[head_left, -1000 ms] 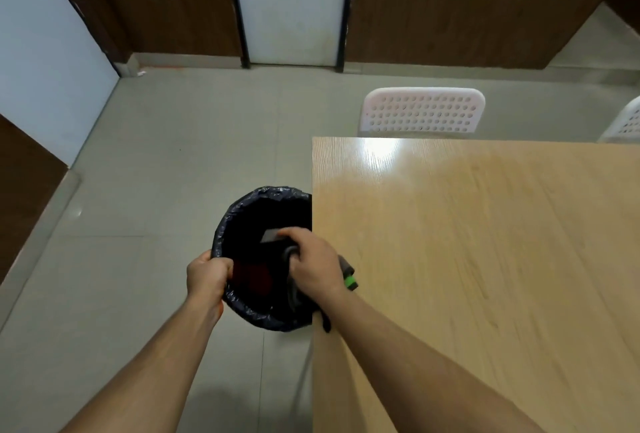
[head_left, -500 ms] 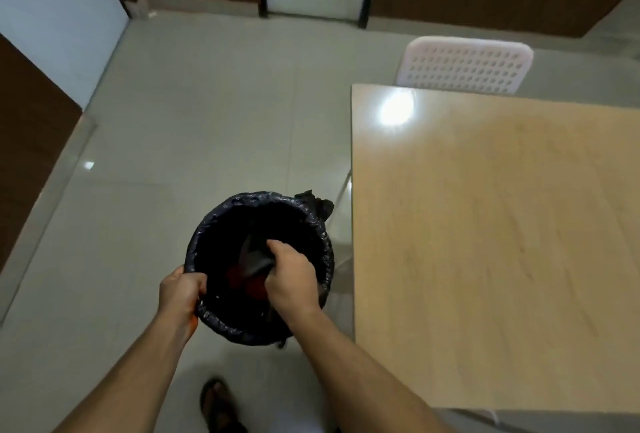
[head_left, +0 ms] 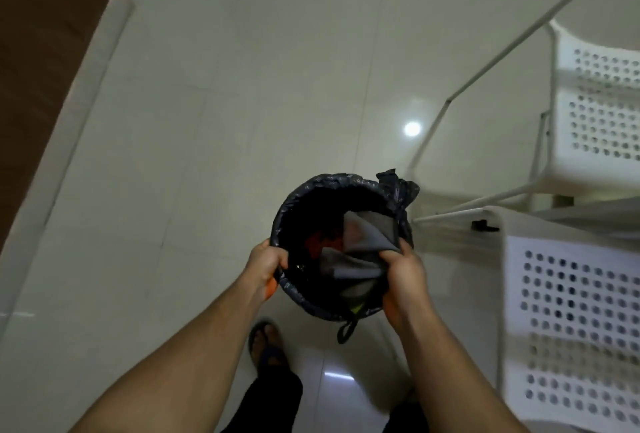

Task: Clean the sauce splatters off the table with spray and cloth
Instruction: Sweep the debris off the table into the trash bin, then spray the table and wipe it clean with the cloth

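**Grey cloth held over lined bin**

A person stands above a small bin point(head_left: 341, 249) lined with a black plastic bag, seen from a head-worn camera. The left hand point(head_left: 265, 264) grips the bin's near-left rim, fingers curled over the liner. The right hand point(head_left: 403, 275) pinches a grey cloth point(head_left: 367, 242) at the bin's near-right rim, the fabric draped across the opening. Something red point(head_left: 317, 242) lies inside the bin, beneath the cloth. Two white perforated chairs point(head_left: 568, 321) stand to the right of the bin on the pale tiled floor point(head_left: 207, 121). A sandalled foot point(head_left: 266, 342) shows just below the bin.
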